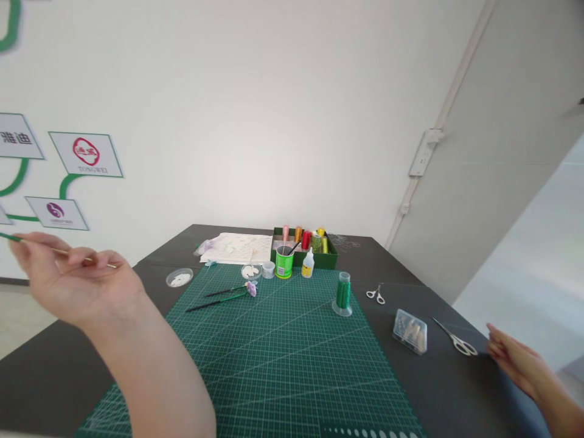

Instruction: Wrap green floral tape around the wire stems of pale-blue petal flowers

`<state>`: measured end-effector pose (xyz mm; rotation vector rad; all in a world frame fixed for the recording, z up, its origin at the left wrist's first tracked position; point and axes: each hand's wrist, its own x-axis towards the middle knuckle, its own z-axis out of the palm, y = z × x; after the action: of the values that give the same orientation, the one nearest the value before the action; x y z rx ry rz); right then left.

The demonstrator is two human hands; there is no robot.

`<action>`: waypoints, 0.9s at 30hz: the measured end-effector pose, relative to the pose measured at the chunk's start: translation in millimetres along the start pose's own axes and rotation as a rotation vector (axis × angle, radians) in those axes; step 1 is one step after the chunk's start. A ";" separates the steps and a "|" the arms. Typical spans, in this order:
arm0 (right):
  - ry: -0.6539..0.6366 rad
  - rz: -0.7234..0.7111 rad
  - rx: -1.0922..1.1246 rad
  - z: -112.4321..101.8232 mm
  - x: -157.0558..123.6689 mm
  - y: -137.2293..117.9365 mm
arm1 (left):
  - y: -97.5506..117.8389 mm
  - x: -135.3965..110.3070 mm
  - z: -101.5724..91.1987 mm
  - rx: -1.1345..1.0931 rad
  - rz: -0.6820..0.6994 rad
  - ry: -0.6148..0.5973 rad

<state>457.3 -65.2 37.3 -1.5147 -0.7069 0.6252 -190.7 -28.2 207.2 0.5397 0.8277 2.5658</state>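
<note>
Raised at the left, my left hand (86,280) is closed around a thin wire stem (57,250), its fingers curled with the palm side showing. The stem is green at its far left end and tan along the rest. Low on the right, beyond the table's edge, my right hand (513,359) has its fingers pinched together; what they hold, if anything, is too fine to make out. Closest to that hand lie large white-handled scissors (460,345). A spool of green thread (343,292) stands upright on the green cutting mat (283,347).
Tweezers (219,300) and a small purple flower (251,288) lie on the mat. Behind are a green can (283,265), a glue bottle (308,265) and a box of thread spools (326,260). Small scissors (376,295) and a clear plastic case (410,331) lie right; a white-filled dish (179,278) left.
</note>
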 end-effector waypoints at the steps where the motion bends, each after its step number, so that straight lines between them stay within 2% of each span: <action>1: -0.004 -0.003 -0.018 -2.0 1.2 1.3 | 0.5 3.4 2.7 0.114 0.024 -0.002; 4: -0.015 -0.030 -0.090 -3.6 2.2 1.8 | 2.1 17.3 9.6 0.315 0.052 -0.063; 8: -0.053 -0.091 -0.159 3.5 -8.7 -2.9 | 4.4 37.0 11.0 0.292 0.022 -0.205; 10: 0.002 -0.142 -0.193 9.0 -16.4 -7.3 | 5.7 43.6 10.2 0.264 0.006 -0.256; 12: 0.144 -0.209 -0.306 14.5 -20.8 -14.2 | 6.7 45.8 10.9 0.239 -0.021 -0.325; 14: 0.226 -0.206 -0.476 20.3 -20.0 -24.9 | 6.6 42.0 14.2 0.233 -0.061 -0.409; 16: 0.310 -0.230 -0.557 29.1 -15.6 -39.8 | 4.9 30.5 20.5 0.273 -0.091 -0.505; 19: 0.364 -0.399 -0.587 56.5 -14.5 -70.7 | -0.8 -2.1 34.2 0.343 -0.047 -0.671; 21: 0.288 -0.550 -0.570 86.4 -26.7 -96.3 | -4.8 -32.2 44.1 0.355 -0.011 -0.822; 22: 0.199 -0.642 -0.545 104.0 -38.2 -109.9 | -6.2 -48.8 48.7 0.357 -0.013 -0.890; 24: -0.076 -0.836 -0.363 141.3 -71.0 -135.6 | -7.2 -82.7 56.9 0.361 -0.010 -1.016; 25: -0.229 -0.862 -0.271 159.5 -90.8 -146.7 | -6.7 -99.0 60.2 0.368 0.003 -1.061; 27: -0.565 -0.789 -0.052 191.7 -131.8 -163.3 | -4.5 -128.0 65.0 0.392 0.022 -1.120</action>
<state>216.3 -33.7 184.5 -0.9651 -1.6525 0.4127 -50.4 -54.8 222.8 1.8350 0.8319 1.6285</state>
